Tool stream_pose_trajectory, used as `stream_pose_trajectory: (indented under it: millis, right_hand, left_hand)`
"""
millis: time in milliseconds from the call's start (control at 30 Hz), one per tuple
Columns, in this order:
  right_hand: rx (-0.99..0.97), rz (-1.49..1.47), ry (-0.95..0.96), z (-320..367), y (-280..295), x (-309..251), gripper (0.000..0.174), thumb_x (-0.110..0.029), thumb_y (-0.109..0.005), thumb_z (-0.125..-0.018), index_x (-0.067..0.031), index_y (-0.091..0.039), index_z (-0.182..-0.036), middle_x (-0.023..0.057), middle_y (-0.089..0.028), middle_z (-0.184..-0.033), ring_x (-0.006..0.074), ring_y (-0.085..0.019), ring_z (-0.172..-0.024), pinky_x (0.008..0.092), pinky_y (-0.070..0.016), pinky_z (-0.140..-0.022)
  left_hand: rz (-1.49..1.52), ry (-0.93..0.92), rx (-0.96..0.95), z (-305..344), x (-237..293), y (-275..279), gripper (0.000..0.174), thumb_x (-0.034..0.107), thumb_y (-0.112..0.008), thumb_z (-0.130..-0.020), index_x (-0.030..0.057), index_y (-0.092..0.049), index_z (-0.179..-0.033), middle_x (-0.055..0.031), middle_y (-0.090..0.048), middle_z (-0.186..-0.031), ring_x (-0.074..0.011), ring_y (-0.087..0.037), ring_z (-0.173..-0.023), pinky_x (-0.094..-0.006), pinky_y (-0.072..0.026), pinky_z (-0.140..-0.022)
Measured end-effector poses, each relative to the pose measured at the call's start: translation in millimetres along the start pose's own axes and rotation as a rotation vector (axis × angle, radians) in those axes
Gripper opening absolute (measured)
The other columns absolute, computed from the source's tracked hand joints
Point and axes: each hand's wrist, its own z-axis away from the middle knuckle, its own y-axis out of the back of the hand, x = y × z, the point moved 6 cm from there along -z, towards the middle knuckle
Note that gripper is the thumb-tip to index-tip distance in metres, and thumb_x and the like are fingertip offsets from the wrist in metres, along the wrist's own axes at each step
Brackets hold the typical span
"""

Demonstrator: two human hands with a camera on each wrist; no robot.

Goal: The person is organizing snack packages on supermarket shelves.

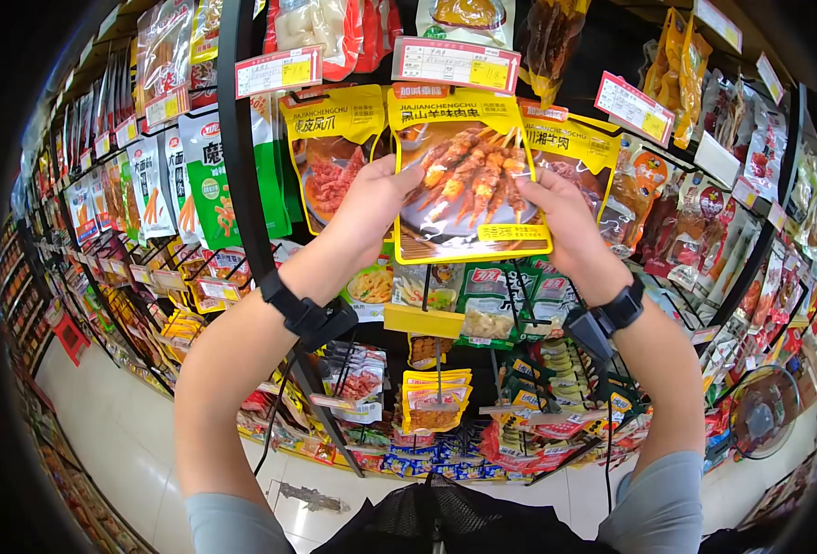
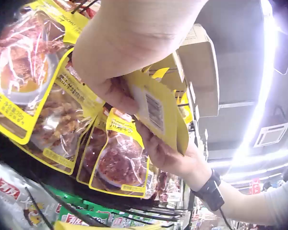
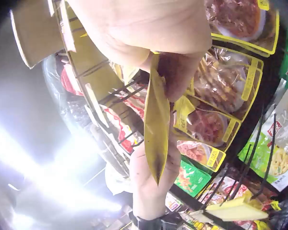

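Observation:
A yellow-edged packet [image 1: 468, 175] with a picture of meat skewers is held up between both hands, its front towards the head view. The left hand [image 1: 372, 208] pinches its left edge, thumb on the front; the right hand [image 1: 570, 222] pinches its right edge the same way. In the left wrist view the packet's back [image 2: 156, 112] shows a barcode, with the left hand [image 2: 120, 52] on the near edge and the right hand [image 2: 175, 160] beyond. The right wrist view shows the packet [image 3: 157, 127] edge-on, below the right hand [image 3: 149, 28].
Similar yellow packets [image 1: 335, 152] hang on either side behind it. Price tags [image 1: 456, 65] run above, and a yellow strip [image 1: 422, 320] juts out below. Green packets [image 1: 492, 300] hang lower down. A dark rack post [image 1: 242, 138] stands at the left.

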Motion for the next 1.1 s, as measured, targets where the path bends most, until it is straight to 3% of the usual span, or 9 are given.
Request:
stream_pose_trajectory:
  millis: [400,567,767,1000,1033,1100]
  right_hand:
    - [-0.023,-0.08,0.012,70.6,-43.5,-34.6,0.012,-0.01,-0.054,-0.1,-0.0021,-0.058,-0.109,0.0083,-0.069,-0.106,0.0124,-0.069,-0.091,0.0295,-0.0578,-0.082]
    - [0.021,-0.072,0.041,91.4,-63.4,-42.9,0.017,-0.009,-0.054,-0.1,-0.0004,-0.056,-0.115,0.0106,-0.068,-0.113,0.0153,-0.069,-0.098,0.0306,-0.0576,-0.086]
    - [0.062,-0.097,0.02,106.7,-82.8,-41.9,0.023,-0.008,-0.053,-0.1,0.001,-0.055,-0.121,0.0123,-0.067,-0.119,0.0176,-0.069,-0.101,0.0339,-0.0572,-0.089]
    - [0.093,-0.049,-0.03,135.1,-82.2,8.1,0.023,-0.008,-0.056,-0.098,0.0005,-0.054,-0.12,0.0109,-0.067,-0.117,0.0164,-0.066,-0.103,0.0346,-0.0543,-0.092]
    - [0.102,-0.081,-0.039,140.9,-87.2,15.3,0.023,-0.008,-0.056,-0.098,0.0003,-0.054,-0.12,0.011,-0.067,-0.117,0.0167,-0.066,-0.103,0.0351,-0.0544,-0.091]
    - [0.054,-0.049,-0.041,153.5,-82.9,35.4,0.023,-0.008,-0.058,-0.098,0.0006,-0.055,-0.119,0.0111,-0.066,-0.117,0.0158,-0.064,-0.105,0.0331,-0.0522,-0.092]
  left_hand:
    - [0.118,-0.048,-0.108,69.0,45.3,-7.6,0.028,0.011,-0.049,-0.101,0.0026,-0.055,-0.127,-0.0067,-0.066,-0.116,-0.0123,-0.066,-0.099,-0.0295,-0.0539,-0.087]
    - [0.185,-0.042,-0.163,85.5,53.8,-5.2,0.031,0.01,-0.05,-0.1,0.0014,-0.053,-0.13,-0.0081,-0.066,-0.118,-0.0129,-0.066,-0.097,-0.0295,-0.0552,-0.084]
    - [0.215,-0.055,-0.223,97.5,51.6,3.6,0.036,0.008,-0.049,-0.1,0.0007,-0.05,-0.135,-0.0085,-0.064,-0.122,-0.0127,-0.062,-0.106,-0.03,-0.05,-0.094]
    - [0.19,0.01,-0.246,136.0,17.0,24.2,0.044,0.009,-0.046,-0.102,-0.0001,-0.04,-0.145,-0.0096,-0.055,-0.137,-0.0136,-0.054,-0.122,-0.0312,-0.0436,-0.105]
    - [0.178,-0.011,-0.21,145.4,11.5,27.7,0.041,0.009,-0.044,-0.104,-0.0012,-0.039,-0.144,-0.0056,-0.056,-0.132,-0.0086,-0.055,-0.113,-0.025,-0.0461,-0.097]
    - [0.094,-0.049,-0.241,163.3,-0.8,35.6,0.043,0.009,-0.042,-0.105,-0.0013,-0.036,-0.146,-0.0058,-0.055,-0.134,-0.01,-0.053,-0.117,-0.0272,-0.0432,-0.102]
